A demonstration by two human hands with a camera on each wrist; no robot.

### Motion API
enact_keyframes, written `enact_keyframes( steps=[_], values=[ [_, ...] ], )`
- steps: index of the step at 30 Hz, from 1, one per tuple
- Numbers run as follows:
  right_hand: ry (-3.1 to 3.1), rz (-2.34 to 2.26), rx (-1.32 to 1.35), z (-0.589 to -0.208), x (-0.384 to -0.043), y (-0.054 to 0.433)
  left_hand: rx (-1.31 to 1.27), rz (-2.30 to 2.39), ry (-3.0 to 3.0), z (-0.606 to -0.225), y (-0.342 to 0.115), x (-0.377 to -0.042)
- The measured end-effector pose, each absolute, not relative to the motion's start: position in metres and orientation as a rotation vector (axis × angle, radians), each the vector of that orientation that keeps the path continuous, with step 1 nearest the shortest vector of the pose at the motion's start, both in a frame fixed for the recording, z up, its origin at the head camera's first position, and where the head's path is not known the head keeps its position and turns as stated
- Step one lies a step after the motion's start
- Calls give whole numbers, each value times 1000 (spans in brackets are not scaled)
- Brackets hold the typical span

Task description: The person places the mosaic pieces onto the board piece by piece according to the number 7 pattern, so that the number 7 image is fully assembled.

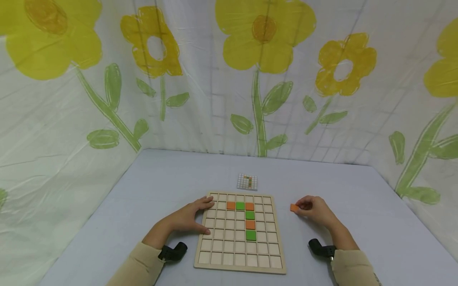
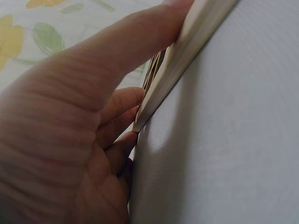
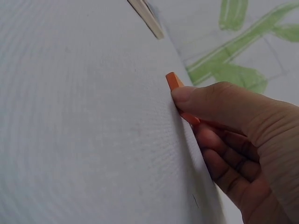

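Observation:
A wooden grid board (image 1: 240,271) lies on the table in the head view. Several orange and green square tiles sit in its cells: a short row near the top, with orange tile (image 1: 231,205) at its left end, and a column running down to green tile (image 1: 251,235). My left hand (image 1: 184,217) rests on the board's left edge, thumb and fingers spread along the rim (image 2: 174,65). To the right of the board, my right hand (image 1: 316,210) pinches an orange tile (image 3: 175,81) between thumb and fingers, close over the table surface.
Behind the board lies a small pattern card (image 1: 247,182) printed with a coloured grid. The table (image 1: 171,171) has a pale cover. A white curtain (image 1: 200,103) with yellow flowers hangs behind it and at both sides.

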State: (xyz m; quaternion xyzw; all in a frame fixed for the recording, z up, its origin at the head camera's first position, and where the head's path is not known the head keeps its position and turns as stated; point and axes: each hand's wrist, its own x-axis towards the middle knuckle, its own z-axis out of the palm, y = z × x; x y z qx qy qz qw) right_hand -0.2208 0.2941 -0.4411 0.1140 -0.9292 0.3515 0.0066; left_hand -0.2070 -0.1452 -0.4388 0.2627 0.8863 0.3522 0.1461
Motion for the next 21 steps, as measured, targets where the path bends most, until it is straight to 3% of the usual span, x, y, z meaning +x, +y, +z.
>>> enact_keyframes(
  steps=[8, 21],
  values=[
    [-2918, 1210, 331, -441, -221, 293, 769, 1021, 2539, -441, -146, -208],
    [-2909, 1216, 565, -431, -221, 281, 757, 1020, 2548, -440, -146, -208]
  ],
)
